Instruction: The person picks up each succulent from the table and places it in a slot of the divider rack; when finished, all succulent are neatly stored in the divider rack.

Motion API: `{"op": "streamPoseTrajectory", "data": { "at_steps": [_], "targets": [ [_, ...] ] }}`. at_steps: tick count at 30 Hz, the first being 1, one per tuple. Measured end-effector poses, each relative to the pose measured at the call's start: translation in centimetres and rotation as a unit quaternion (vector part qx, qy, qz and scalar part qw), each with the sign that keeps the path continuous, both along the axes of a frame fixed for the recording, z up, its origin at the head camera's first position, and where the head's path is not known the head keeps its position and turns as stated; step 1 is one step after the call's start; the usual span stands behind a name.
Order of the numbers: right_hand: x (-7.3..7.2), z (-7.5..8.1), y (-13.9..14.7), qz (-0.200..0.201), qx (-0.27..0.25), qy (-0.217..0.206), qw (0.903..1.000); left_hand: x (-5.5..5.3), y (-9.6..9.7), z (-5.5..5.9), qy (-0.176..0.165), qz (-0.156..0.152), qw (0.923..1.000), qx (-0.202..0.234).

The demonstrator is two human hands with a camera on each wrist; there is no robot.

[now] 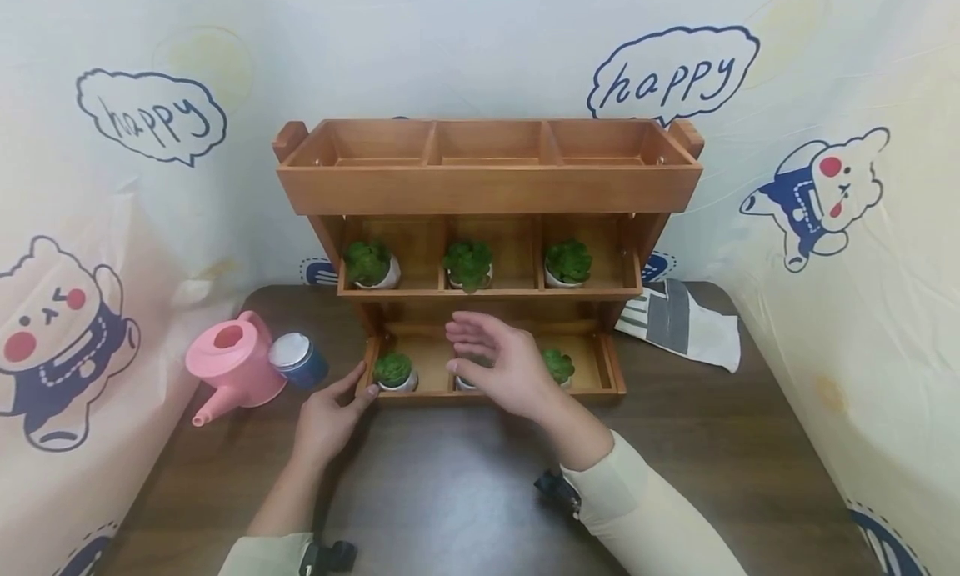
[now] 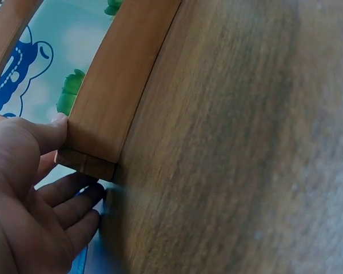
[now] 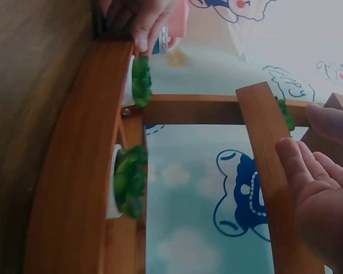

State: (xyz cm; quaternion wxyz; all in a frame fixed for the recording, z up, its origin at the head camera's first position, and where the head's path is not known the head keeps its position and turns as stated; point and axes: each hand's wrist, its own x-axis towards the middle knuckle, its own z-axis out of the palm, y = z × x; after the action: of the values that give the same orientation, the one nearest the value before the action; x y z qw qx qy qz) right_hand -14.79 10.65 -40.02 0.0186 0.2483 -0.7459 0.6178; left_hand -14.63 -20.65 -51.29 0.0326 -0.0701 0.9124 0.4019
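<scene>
A three-tier wooden plant stand (image 1: 487, 191) stands against the back cloth. My left hand (image 1: 330, 418) grips the front left corner of its bottom tier, thumb on the top edge, other fingers outside; the left wrist view shows the thumb (image 2: 58, 128) there too. Beside that thumb sits a potted succulent (image 1: 393, 370). Nothing is held in my right hand (image 1: 502, 363), raised with extended fingers before the bottom tier. It mostly hides the middle pot; a succulent (image 1: 558, 365) shows to its right. In the right wrist view its fingertips (image 3: 288, 149) overlap a wooden board (image 3: 263, 131).
Three potted succulents, one of them central (image 1: 468, 263), fill the middle tier's compartments. The top tier (image 1: 487, 142) has three compartments. A pink watering can (image 1: 236, 363) and a blue can with a white top (image 1: 300, 359) stand left. Grey-and-white gloves (image 1: 682, 322) lie right.
</scene>
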Motion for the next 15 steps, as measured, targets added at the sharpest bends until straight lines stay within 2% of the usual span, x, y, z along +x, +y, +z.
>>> {"op": "streamPoseTrajectory", "data": {
  "at_steps": [8,15],
  "targets": [
    [1.0,-1.6,2.0,-0.015,0.0,-0.019,0.9997,-0.1,0.1,0.0,-0.009,-0.001,0.9999,0.007],
    [2.2,-3.1,4.1,-0.022,-0.033,-0.05,0.998,0.1,0.3,-0.1,0.007,0.003,1.0,0.001]
  ]
}}
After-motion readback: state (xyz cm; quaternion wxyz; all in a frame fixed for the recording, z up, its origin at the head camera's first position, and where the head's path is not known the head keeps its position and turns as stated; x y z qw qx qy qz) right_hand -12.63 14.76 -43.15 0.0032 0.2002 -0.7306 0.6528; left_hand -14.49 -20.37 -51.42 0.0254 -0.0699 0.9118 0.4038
